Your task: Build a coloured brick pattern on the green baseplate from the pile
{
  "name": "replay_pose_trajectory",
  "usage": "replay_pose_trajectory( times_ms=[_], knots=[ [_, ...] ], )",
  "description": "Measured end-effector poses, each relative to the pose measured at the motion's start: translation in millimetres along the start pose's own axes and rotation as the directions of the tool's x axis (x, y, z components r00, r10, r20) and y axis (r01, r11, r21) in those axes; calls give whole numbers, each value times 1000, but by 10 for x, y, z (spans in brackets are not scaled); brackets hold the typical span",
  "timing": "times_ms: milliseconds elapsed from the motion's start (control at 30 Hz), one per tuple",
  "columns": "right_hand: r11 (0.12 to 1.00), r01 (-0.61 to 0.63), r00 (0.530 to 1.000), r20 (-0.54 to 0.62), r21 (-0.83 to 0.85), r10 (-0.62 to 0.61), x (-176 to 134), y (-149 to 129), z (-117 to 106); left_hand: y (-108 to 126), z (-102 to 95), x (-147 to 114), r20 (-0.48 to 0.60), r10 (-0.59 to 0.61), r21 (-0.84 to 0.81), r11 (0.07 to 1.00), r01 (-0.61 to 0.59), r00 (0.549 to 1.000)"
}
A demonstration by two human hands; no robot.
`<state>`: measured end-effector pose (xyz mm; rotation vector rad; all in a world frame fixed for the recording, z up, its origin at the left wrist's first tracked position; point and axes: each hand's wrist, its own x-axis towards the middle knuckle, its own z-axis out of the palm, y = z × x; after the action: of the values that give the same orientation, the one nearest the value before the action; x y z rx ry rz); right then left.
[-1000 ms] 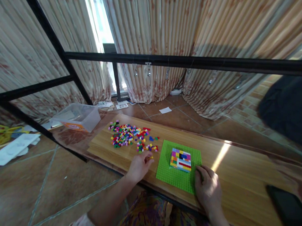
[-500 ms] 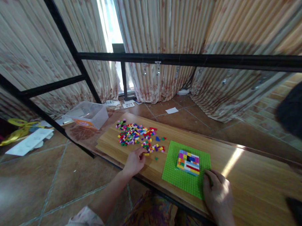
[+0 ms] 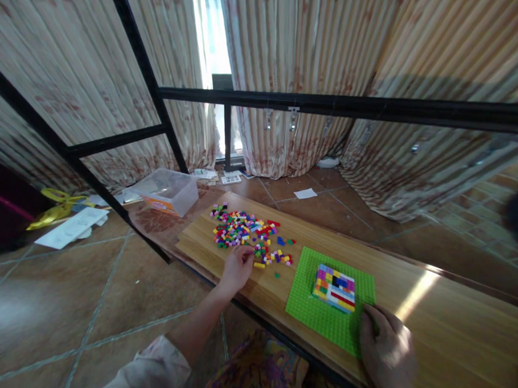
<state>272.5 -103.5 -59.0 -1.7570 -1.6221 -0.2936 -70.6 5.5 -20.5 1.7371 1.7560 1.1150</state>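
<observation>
Loose toy building bricks (image 3: 236, 228) in many colours lie in a pile on the wooden board (image 3: 442, 328). My left hand (image 3: 237, 268) is at the pile's near edge, fingertips pinched together; whatever is between them is too small to make out. A yellow brick (image 3: 259, 265) lies just right of those fingers. To the right is a green studded baseplate (image 3: 301, 299), carrying a low rectangular block of multicoloured bricks (image 3: 335, 286). My right hand (image 3: 387, 348) is closed at the baseplate's right edge, thumb along the rim; its curled fingers are partly hidden.
A clear plastic box (image 3: 168, 193) with an orange label stands at the table's left end. A black metal frame (image 3: 331, 103) crosses behind the table, before the curtains (image 3: 291, 52). Papers (image 3: 71, 228) lie on the tiled floor. A small green brick (image 3: 276, 275) lies near the baseplate.
The view has swung left, so everything appears further right. My left hand has shifted slightly back from the yellow brick toward the main pile. My right hand stays at the baseplate's edge.
</observation>
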Motion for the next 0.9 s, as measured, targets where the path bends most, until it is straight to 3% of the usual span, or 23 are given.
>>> replay_pose_trajectory(
  times_ms=[400,900],
  knots=[
    [1000,6,1000,16,-1,-6,5,-6,-3,99,56,65,164,66,268,957,-109,984],
    [999,12,999,-39,36,-10,28,-66,25,86,101,96,120,185,420,881,-219,975]
  ],
)
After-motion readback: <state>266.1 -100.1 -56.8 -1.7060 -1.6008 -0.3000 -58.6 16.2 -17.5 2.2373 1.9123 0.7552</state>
